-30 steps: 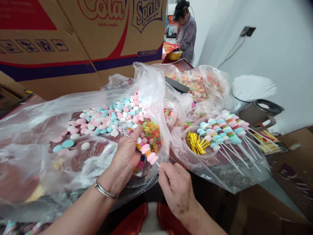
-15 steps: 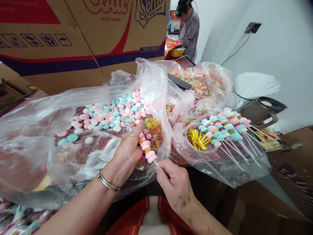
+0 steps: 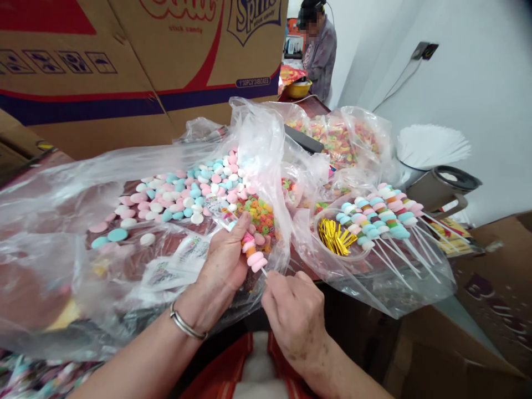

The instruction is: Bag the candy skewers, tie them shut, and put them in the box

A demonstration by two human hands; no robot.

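My left hand [image 3: 224,260] grips the candy end of a candy skewer [image 3: 254,256] strung with pink, white and orange pieces, thumb pressed along the top. My right hand [image 3: 293,310] pinches the thin white stick at the skewer's lower end. Both hands hover over an open clear plastic bag [image 3: 62,221] spread with loose pink, white and blue candy discs [image 3: 183,194] and small coloured candy rings [image 3: 260,213]. A silver bangle sits on my left wrist.
Finished candy skewers [image 3: 382,219] lie on plastic at the right beside a clear cup of gold twist ties [image 3: 334,237]. More bagged ring candy [image 3: 336,141] lies behind. Big cardboard cartons [image 3: 137,61] stand at the back left; another person [image 3: 318,47] works far off. White paper stack [image 3: 432,145] at right.
The skewer and both hands have shifted slightly left and closer together; my left thumb has slid further along the candy pieces. The view has tilted a little.
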